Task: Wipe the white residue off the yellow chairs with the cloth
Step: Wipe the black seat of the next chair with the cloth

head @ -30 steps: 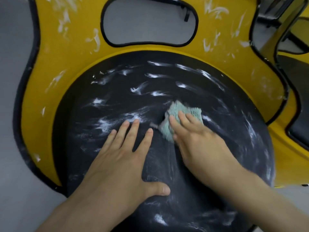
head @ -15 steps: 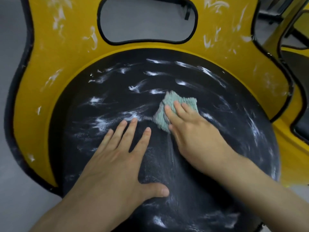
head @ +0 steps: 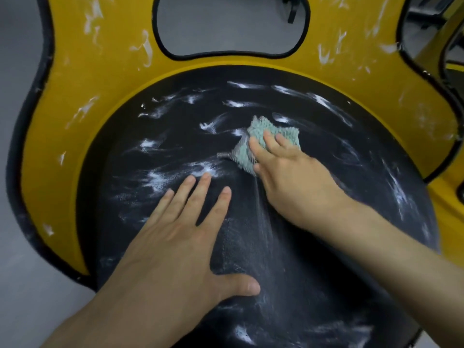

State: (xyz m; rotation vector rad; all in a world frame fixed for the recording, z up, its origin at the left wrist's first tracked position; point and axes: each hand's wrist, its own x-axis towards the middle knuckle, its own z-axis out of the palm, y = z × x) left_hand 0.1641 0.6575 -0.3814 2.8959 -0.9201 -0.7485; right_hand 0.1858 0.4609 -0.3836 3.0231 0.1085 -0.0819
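A yellow chair (head: 82,136) with black edging fills the view. Its round black seat (head: 313,259) is streaked with white residue (head: 160,179), and more white smears mark the yellow backrest. A small pale green cloth (head: 261,131) lies on the middle of the seat. My right hand (head: 293,177) presses the cloth flat with straight fingers on top of it. My left hand (head: 175,244) rests flat on the seat to the left, fingers spread, holding nothing. A fainter wiped band runs down the seat from the cloth toward me.
The backrest has an oval cut-out (head: 231,23) showing grey floor behind it. A second yellow chair (head: 452,71) stands close at the right edge. Grey floor (head: 22,285) lies to the left of the chair.
My right hand has pushed the cloth away from me, toward the back of the seat. The left hand has stayed flat in about the same spot.
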